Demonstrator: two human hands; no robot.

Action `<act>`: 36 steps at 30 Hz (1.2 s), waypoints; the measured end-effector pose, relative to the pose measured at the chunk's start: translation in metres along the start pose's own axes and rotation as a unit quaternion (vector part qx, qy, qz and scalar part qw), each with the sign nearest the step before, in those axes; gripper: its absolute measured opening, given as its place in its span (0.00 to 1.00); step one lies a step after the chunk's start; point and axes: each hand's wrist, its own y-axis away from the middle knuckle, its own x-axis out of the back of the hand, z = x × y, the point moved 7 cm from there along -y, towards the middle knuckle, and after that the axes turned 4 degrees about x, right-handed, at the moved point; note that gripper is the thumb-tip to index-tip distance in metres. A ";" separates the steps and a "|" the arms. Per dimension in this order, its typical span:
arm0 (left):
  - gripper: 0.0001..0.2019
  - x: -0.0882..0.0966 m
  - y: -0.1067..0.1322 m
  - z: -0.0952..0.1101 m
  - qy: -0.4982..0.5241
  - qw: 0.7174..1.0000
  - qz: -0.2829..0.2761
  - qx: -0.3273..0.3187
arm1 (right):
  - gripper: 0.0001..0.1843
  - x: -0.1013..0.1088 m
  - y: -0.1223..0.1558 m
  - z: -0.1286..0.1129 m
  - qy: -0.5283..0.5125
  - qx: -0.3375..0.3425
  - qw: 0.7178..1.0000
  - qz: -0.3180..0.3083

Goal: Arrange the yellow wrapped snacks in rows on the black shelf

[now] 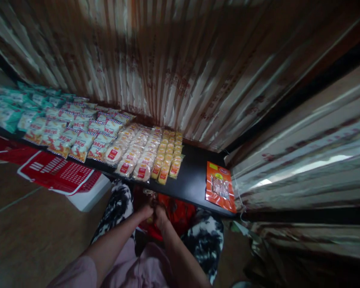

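Observation:
My left hand (148,209) and my right hand (160,213) are close together between my knees, just under the front edge of a black shelf (191,176). Both look closed, and their fingers are dark and partly hidden. A small shiny wrapped item (149,193) shows at the fingertips; its kind is unclear. Beneath and beyond the hands is a red container (155,233) with orange packages (180,212). On the shelf above lie rows of round crackers in clear wrappers (143,172) and narrow yellow snack packs (165,166).
White snack bags with red lettering (78,144) and teal bags (9,116) fill the shelf's left. An orange flat package (220,186) lies at its right end. Red bags (55,170) and a white box (91,194) stand at lower left. A pleated curtain (168,72) hangs behind.

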 end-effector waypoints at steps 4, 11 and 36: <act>0.11 0.009 0.019 -0.003 -0.050 0.998 0.022 0.036 | 0.04 0.006 0.014 0.003 -0.055 -0.046 0.996 0.044; 0.20 0.018 0.047 0.004 -0.062 0.994 0.080 0.033 | 0.19 0.025 0.030 -0.002 -0.112 -0.021 0.990 0.080; 0.12 0.011 0.067 -0.005 0.281 0.957 0.026 0.063 | 0.06 0.052 0.044 -0.008 -0.161 -0.026 0.985 0.056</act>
